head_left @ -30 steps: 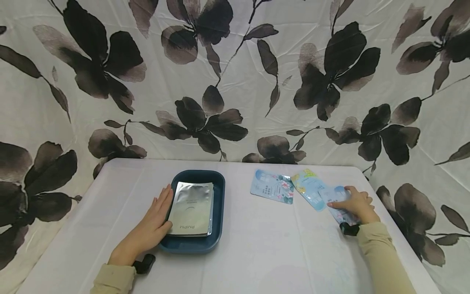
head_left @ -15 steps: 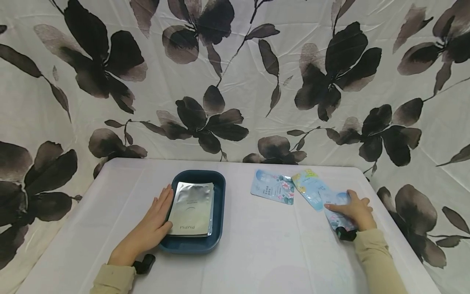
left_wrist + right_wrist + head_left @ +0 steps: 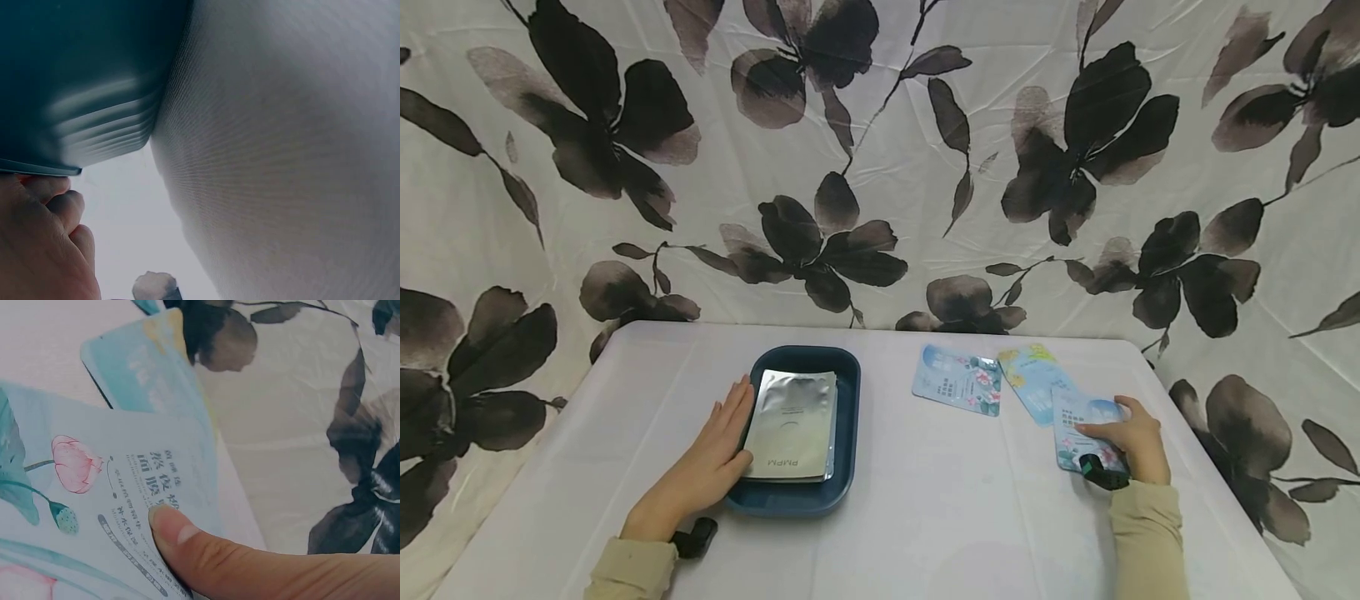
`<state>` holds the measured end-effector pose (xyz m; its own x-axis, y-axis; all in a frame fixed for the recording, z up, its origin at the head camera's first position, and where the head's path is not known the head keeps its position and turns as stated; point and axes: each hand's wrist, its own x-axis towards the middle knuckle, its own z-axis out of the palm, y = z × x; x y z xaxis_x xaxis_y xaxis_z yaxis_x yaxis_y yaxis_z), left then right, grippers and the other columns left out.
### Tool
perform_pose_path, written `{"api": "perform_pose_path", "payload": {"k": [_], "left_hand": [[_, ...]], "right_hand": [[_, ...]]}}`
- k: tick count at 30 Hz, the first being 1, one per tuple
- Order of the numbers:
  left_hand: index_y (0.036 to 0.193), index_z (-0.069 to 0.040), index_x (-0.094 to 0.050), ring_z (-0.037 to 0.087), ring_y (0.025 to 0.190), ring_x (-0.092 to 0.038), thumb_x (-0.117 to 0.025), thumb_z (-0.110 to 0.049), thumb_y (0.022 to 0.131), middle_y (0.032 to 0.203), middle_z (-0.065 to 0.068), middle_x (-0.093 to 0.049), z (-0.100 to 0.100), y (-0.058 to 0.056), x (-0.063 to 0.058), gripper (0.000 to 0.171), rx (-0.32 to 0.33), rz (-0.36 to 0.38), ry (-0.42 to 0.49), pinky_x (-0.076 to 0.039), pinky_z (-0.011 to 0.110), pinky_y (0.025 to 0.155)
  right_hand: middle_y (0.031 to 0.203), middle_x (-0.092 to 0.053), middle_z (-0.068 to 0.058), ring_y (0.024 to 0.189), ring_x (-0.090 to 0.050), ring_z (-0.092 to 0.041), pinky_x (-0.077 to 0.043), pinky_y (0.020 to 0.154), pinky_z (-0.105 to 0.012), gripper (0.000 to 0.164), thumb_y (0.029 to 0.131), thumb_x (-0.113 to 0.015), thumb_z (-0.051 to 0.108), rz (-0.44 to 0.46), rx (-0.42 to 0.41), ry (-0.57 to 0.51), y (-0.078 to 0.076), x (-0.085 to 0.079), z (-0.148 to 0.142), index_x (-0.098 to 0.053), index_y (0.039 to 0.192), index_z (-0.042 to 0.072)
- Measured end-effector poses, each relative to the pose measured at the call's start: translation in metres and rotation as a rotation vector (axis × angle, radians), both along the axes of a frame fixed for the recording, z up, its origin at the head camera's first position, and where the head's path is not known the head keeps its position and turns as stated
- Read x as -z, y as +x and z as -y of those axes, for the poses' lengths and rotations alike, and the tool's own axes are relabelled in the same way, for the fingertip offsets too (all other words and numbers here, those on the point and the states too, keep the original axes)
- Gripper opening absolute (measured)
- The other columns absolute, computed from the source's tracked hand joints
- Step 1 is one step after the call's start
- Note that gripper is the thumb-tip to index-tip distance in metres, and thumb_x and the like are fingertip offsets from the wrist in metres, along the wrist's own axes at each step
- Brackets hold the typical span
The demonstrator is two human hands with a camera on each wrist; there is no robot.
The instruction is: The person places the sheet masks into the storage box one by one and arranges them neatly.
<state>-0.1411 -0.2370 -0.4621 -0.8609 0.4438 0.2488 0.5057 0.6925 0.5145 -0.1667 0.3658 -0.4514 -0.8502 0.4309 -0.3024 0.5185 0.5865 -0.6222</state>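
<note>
a person sits at a table draped in white cloth, with a backdrop of white fabric printed with dark flowers behind it. the left hand lies flat, fingers straight and together, against the left side of a dark blue tray; the thumb touches the near left corner of a silver foil packet lying in the tray, and the hand grips nothing. in the left wrist view the tray's dark wall fills the upper left with the hand's knuckles below its rim.

the right hand rests on a pale blue packet with pink lotus flowers near the table's right edge, fingers curled over its right side and the thumb on its face; the packet lies on the cloth. the right wrist view shows one fingertip pressed on the printed text of this packet. whether the fingers reach under the packet cannot be seen.

a blue and yellow packet lies partly under the held one, just beyond it. another blue flowered packet sits just left of that, between it and the tray.
</note>
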Motion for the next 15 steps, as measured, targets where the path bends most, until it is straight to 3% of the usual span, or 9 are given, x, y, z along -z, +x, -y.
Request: {"api": "perform_pose_path", "payload": {"k": [4,8,11,15], "left_hand": [[0.156,0.005,-0.008,0.038,0.151,0.001,-0.049,0.0,0.091,0.165,0.019,-0.001,-0.001,0.001,0.0,0.078,0.002,-0.003,0.001,0.002,0.051,0.12],[0.156,0.005,-0.008,0.042,0.15,-0.002,-0.049,-0.001,0.09,0.166,0.016,0.001,-0.002,0.001,0.001,0.078,0.002,-0.001,0.001,0.001,0.052,0.12],[0.157,0.004,-0.008,0.036,0.151,0.0,-0.049,-0.002,0.091,0.165,0.018,-0.001,-0.001,0.002,0.002,0.078,0.01,-0.008,0.009,0.003,0.046,0.121],[0.157,0.004,-0.009,0.028,0.152,0.004,-0.049,-0.002,0.091,0.164,0.021,-0.004,0.0,0.002,0.002,0.078,0.017,-0.024,0.017,0.003,0.045,0.121]], "right_hand": [[0.149,-0.021,-0.041,0.124,-0.032,-0.049,-0.031,0.105,-0.06,0.102,0.076,-0.083,0.025,-0.042,0.072,-0.058,0.005,0.001,0.002,-0.023,0.154,-0.002],[0.143,-0.032,-0.036,0.102,-0.051,-0.037,-0.049,0.081,-0.042,0.09,0.078,-0.083,0.025,-0.06,0.102,-0.088,0.011,0.003,0.003,-0.034,0.149,0.001],[0.138,-0.038,-0.033,0.08,-0.056,-0.022,-0.048,0.061,-0.028,0.077,0.079,-0.082,0.021,-0.083,0.105,-0.139,0.016,0.005,0.003,-0.044,0.142,-0.001],[0.135,-0.043,-0.029,0.075,-0.056,-0.012,-0.048,0.06,-0.024,0.065,0.083,-0.078,0.016,-0.106,0.091,-0.217,0.021,0.007,-0.002,-0.051,0.137,-0.005]]}}
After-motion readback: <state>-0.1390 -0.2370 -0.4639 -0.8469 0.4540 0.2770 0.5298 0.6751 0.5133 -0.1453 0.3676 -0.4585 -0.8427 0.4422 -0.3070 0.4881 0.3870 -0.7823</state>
